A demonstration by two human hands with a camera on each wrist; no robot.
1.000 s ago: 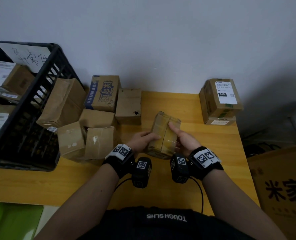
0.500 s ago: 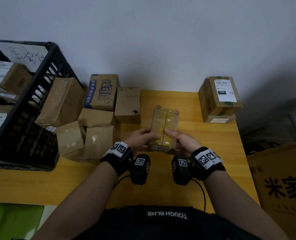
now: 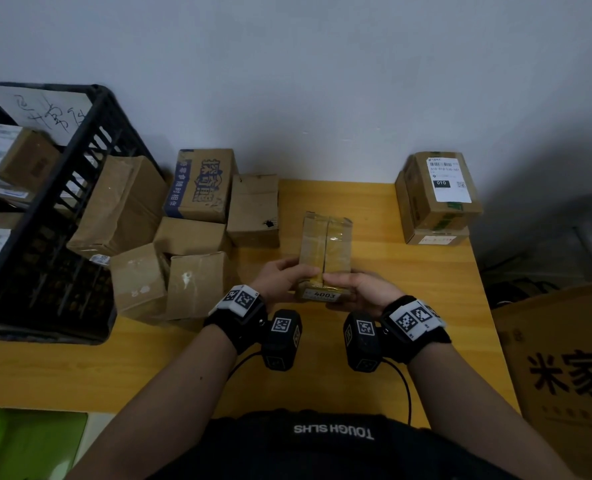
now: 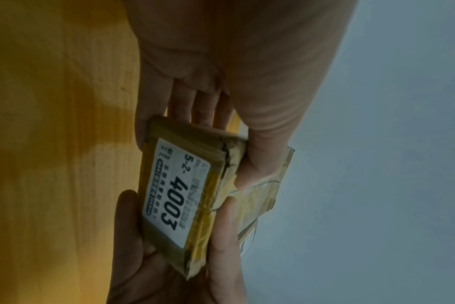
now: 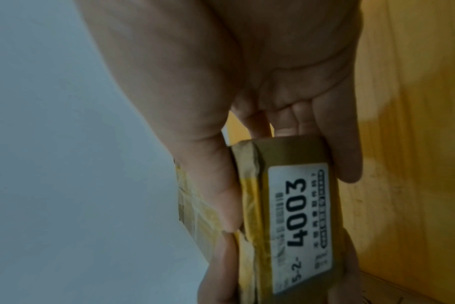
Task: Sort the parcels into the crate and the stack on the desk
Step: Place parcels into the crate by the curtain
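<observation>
Two hands on one parcel (image 3: pixel 325 247): small taped cardboard box, held over the middle of the desk (image 3: pixel 426 271), near end facing the person. White label (image 4: pixel 175 192) on that end reads "5-2- 4003"; yellow tape strip runs beside it and up the top seam. Can't tell if the far end touches the desk or is lifted clear.

Left hand (image 3: pixel 282 277) clamped on the parcel's left side: thumb on top, fingers (image 4: pixel 195 107) underneath. Right hand (image 3: pixel 360 289) clamped on the right side the same way, thumb on top near the seam, fingers (image 5: pixel 343 156) wrapped under. Thumb tips nearly meet over the tape in the wrist views.

Left of the parcel, a loose cluster of unsorted boxes (image 3: pixel 190 265), several plain brown and tilted against each other, one with blue printing (image 3: pixel 201 185) standing at the back by the wall. One plain box (image 3: pixel 253 209) sits just beside the held parcel's far-left corner.

Far left: black slatted crate (image 3: pixel 45 271) on the desk edge, labelled parcels inside, a handwritten paper sheet (image 3: pixel 45 112) on its back wall.

Back right corner: stack (image 3: pixel 436 199) of two boxes, top one with a white shipping label marked "010".

Large printed carton (image 3: pixel 564 375) off the desk at right.
</observation>
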